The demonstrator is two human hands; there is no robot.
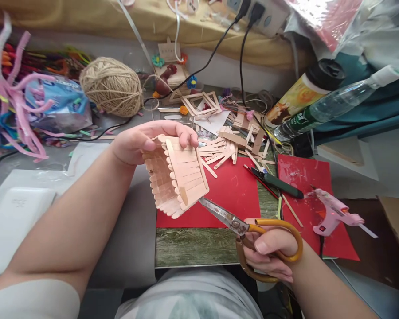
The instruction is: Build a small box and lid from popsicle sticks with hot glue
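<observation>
The left hand (pixel 138 144) holds a small pale wooden box built of flat craft sticks (pixel 174 175) up above the worktop, thumb on its near-left wall and fingers curled over the far rim, so the grip is closed on the box. The box is tilted, its open side facing left and its slatted wall turned towards the camera. The right hand (pixel 269 254) sits near the front edge at the right, fingers and thumb through the yellow loops of a pair of steel-bladed scissors (pixel 249 230); its grip is closed on the handles. The blades point up and left, and their tips reach the lower edge of the box; whether they are parted cannot be told.

Under the box lies a red paper sheet (pixel 232 190) on the grey-green wood-grain worktop (pixel 193 246). Far of it is a loose heap of pale flat wooden sticks (pixel 229 146). To the right a pink glue gun (pixel 332 212) rests on another red sheet. A ball of beige twine (pixel 111 86) sits far left.
</observation>
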